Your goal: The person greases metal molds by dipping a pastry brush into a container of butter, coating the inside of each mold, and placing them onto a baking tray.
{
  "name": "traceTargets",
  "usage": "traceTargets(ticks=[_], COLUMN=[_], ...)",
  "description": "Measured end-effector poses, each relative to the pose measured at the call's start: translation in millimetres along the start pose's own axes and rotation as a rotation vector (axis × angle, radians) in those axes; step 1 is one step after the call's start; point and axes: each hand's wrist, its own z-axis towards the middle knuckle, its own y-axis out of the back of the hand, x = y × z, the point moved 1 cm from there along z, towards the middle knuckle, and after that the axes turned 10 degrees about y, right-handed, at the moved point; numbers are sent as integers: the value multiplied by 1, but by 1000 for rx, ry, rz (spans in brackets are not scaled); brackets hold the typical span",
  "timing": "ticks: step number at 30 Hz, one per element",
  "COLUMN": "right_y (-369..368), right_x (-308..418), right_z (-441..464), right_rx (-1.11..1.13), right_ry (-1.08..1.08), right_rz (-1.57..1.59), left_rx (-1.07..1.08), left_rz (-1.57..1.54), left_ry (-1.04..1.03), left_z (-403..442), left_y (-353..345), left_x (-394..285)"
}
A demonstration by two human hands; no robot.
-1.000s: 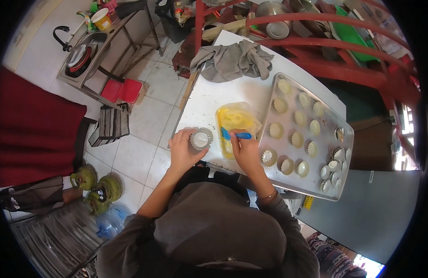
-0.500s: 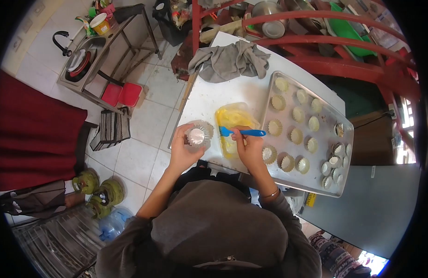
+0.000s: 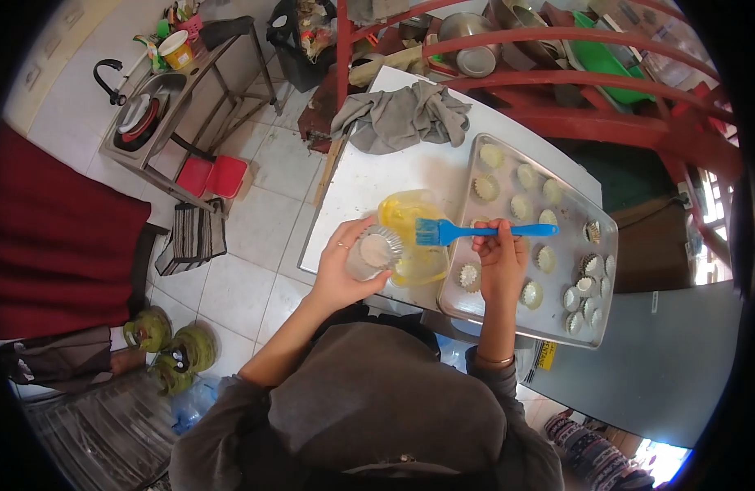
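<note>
Work at my desk (image 3: 345,196) looks well under way, as I judge it from how things lie. At least 9 pale cups (image 3: 486,187) stand spaced out over the metal tray (image 3: 552,315); I take these as done. A bunch of smaller-looking cups (image 3: 584,284) crowds the tray's near right corner, some leaning on each other, and I can't tell whether these are finished or waiting. The 1 fluted cup (image 3: 377,250) off the tray is in my left hand (image 3: 345,266), left of the tray and at the edge of a shallow tub (image 3: 431,272) smeared with yellow. This cup seems not yet done; how much yellow it carries inside is too small to see. Plenty of yellow appears left in the tub.

My left hand curls around the cup's side, fingers on the far side and thumb on the near side, the round face turned up towards me. My right hand (image 3: 502,262) pinches the handle of a blue brush (image 3: 463,231), fingers folded, the brush lying almost level with its bristles pointing left over the tub. Bristles and cup are near each other but apart. My 2 forearms reach forward, the left slanting inward, the right nearly straight.
</note>
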Motion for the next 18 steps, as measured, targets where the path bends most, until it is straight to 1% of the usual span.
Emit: traceTargets(ticks=[1, 4, 5, 8, 9, 12, 13, 16, 18], right_y=[-3, -28, -39, -38, -35, -44, -46, -30, -33], right_x=[9, 29, 39, 54, 56, 66, 69, 75, 74], right_z=[-4, -26, -32, -38, -41, -55, -58, -60, -61], right_rx=[44, 309, 372, 355, 356, 604, 649, 403, 422], right_ry=[24, 118, 208, 458, 513, 614, 593, 451, 540], right_rz=[2, -504, -724, -793, -753, -861, -807, -700, -810], left_rx=[20, 85, 101, 126, 130, 148, 162, 186, 190], left_rz=[10, 14, -4, -39, -45, -95, -107, -111, -82], left_ry=[-23, -84, -101, -138, -145, -144, -152, -192, -247], left_z=[5, 13, 14, 18, 18, 19, 19, 19, 19], left_y=[-2, -13, -17, -28, -30, -39, -42, -46, -50], left_x=[-8, -19, -21, -23, -23, -25, -25, -27, -30])
